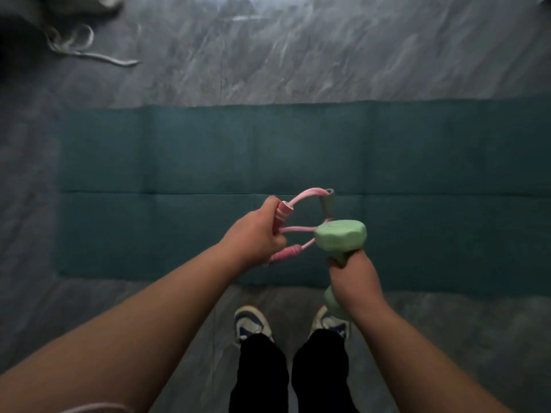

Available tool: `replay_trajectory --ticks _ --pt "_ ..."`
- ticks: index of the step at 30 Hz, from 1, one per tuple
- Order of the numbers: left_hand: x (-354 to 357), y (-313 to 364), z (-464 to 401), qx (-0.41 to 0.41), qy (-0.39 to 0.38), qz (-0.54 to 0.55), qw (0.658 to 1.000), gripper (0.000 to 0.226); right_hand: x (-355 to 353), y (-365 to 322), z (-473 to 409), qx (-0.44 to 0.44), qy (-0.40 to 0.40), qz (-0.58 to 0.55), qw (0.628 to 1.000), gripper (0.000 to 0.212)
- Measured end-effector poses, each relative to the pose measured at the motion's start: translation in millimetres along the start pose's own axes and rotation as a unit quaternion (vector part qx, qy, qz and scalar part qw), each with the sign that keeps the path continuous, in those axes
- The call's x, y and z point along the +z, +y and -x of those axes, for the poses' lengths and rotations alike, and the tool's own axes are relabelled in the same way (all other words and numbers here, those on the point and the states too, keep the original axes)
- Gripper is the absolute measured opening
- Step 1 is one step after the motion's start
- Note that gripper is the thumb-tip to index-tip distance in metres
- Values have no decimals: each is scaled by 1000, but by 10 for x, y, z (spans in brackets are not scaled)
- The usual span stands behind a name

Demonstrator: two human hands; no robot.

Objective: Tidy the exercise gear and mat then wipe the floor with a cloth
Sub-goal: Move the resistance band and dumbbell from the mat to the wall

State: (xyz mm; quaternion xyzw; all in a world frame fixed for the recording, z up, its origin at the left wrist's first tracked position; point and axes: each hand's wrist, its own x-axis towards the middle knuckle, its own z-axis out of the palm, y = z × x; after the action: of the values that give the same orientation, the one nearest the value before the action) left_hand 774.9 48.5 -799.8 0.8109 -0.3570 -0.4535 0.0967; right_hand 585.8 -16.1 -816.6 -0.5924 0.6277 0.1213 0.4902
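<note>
I stand at the near edge of a teal exercise mat [208, 156] spread flat across the grey marble floor [328, 55]. My left hand [256, 236] grips a pink resistance band [301, 198] by its handles, and its cords arc toward a grey piece near the dumbbell. My right hand [354, 281] is closed around the handle of a light green dumbbell [340, 235], held upright with one head above my fist and the other below it. Both hands hover above the mat's front edge.
A pale bag or bundle of fabric with loose straps [77, 46] lies on the floor at the far left corner. My shoes [250, 321] stand on bare floor just short of the mat. A bright reflection shows at the top middle.
</note>
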Motion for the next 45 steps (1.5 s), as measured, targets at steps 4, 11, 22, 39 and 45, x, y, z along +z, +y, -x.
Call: replay_trajectory --ticks 4,11,22,39,45 --pt "-781 915 975 16 -8 15 1000 37 -1056 -493 1191 13 30 -52 998 24" --pt "-1735 2669 2570 91 -18 98 991 34 -2795 -834 3124 7 116 -68 991 25" --pt "-1395 5095 4040 301 -107 43 947 41 -4412 308 5283 22 327 -214 920 25" --pt "1793 8643 5341 520 -170 -50 835 32 -6905 3676 6560 23 505 -294 811 36" --pt "2429 9455 5272 512 -155 -21 844 22 -7844 4310 6370 13 495 -300 815 36"
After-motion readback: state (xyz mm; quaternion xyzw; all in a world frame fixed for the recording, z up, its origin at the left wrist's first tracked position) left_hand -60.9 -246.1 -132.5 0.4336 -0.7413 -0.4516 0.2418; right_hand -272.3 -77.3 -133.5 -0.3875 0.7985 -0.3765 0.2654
